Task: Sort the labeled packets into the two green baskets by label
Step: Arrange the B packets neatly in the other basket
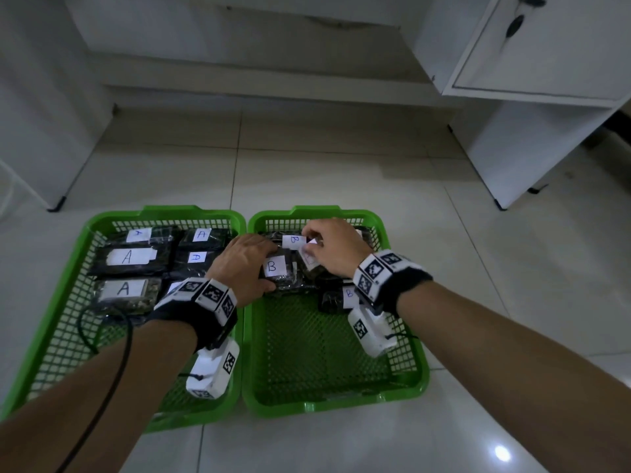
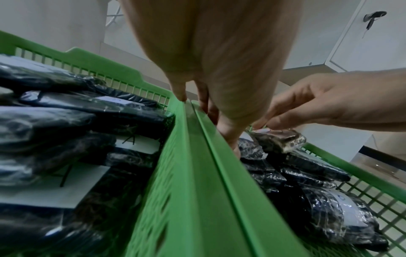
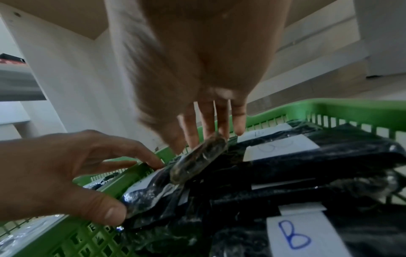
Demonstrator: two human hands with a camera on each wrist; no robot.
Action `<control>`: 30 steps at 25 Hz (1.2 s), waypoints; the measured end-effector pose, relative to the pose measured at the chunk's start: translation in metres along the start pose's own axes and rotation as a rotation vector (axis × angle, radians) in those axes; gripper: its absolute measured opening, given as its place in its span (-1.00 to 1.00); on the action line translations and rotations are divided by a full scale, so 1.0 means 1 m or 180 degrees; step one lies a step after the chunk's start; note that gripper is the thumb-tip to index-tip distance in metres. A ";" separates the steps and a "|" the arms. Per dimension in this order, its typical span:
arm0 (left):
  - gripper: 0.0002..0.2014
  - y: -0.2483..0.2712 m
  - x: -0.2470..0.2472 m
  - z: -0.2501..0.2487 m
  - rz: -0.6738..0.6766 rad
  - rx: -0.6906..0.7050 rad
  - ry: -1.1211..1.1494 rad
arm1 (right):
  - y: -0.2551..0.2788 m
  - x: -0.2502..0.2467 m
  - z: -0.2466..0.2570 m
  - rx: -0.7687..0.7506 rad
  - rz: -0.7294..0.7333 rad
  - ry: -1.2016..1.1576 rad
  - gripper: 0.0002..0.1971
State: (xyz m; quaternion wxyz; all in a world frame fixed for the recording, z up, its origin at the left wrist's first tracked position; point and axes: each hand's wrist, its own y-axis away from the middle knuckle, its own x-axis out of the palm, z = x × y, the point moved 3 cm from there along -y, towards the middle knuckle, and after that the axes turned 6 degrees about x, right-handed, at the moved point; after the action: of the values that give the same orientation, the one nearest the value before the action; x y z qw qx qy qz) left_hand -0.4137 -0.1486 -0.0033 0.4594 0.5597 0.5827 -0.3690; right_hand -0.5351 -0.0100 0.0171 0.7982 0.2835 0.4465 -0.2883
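Two green baskets are set side by side on a tiled floor (image 1: 341,172), their long inner rims touching. In the left basket (image 1: 68,268), dark packets with white labels marked A (image 1: 127,257) are laid flat, filling its far half up to the far wall. In the right basket (image 1: 406,336), packets labelled B are gathered in the far half, while the near half shows bare mesh. The left hand (image 1: 244,264) is reached across the shared rims into the far left corner of the right basket, and a B packet (image 1: 278,271) is gripped at its left edge, the thumb at its near corner and the fingers at its far side. The right hand (image 1: 336,247) is held over the far middle of the same basket, and a small tilted packet (image 3: 198,160) is pinched between the thumb and fingertips, its lower end resting on the pile beneath. Another B packet (image 1: 338,297) lies just under the right wrist, near the right wall. A white cabinet (image 1: 532,63) stands on the floor beyond the far right corner of the baskets, well apart from them.
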 end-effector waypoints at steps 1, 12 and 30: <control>-0.28 0.001 0.000 0.000 -0.0014 -0.0009 0.0020 | 0.002 0.002 -0.001 -0.0069 0.0015 0.0142 -0.73; -0.29 0.003 0.002 -0.002 -0.0051 -0.0020 0.0095 | 0.001 0.011 -0.011 -0.0168 0.0004 0.0209 -0.48; -0.30 0.011 0.008 -0.001 -0.0144 -0.0626 0.0496 | 0.019 0.012 -0.009 -0.0308 -0.0101 0.0615 -0.26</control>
State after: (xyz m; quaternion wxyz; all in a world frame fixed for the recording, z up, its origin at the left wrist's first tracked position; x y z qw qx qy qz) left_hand -0.4028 -0.1442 -0.0094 0.4570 0.5255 0.6626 -0.2757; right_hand -0.5211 0.0066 0.0060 0.7595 0.2640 0.5392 -0.2504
